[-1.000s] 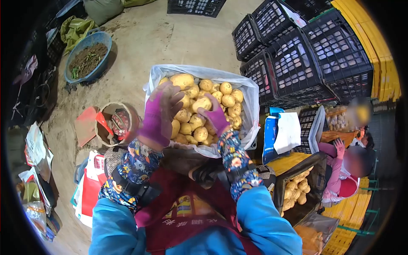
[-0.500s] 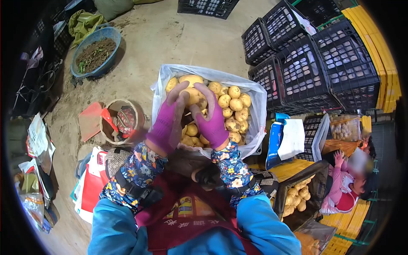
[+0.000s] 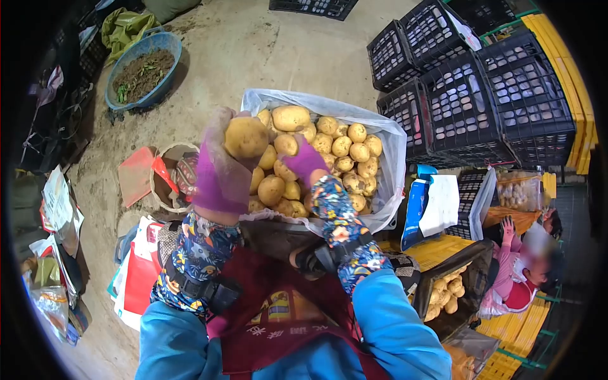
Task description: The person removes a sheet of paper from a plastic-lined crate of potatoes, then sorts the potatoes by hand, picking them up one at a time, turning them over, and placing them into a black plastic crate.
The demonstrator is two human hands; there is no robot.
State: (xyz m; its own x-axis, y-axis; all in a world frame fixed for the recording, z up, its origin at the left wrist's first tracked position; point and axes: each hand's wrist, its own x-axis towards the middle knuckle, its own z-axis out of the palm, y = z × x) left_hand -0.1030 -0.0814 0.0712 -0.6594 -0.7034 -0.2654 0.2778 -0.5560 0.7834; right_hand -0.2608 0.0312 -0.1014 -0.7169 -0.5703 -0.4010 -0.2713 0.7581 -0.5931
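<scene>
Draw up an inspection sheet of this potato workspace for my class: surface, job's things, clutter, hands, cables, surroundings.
Surface: concrete floor, with soil stains.
Job's things: potatoes of mixed sizes inside a whitish plastic liner.
Clutter: blue basin of soil and greenery, upper left; green bag beside it.
Hands: both in purple gloves; left hand holds a large potato; right hand touches a smaller potato.
Cables: none identifiable; far left too dark to tell.
Surroundings: stacked black crates, right; another person, lower right.
</scene>
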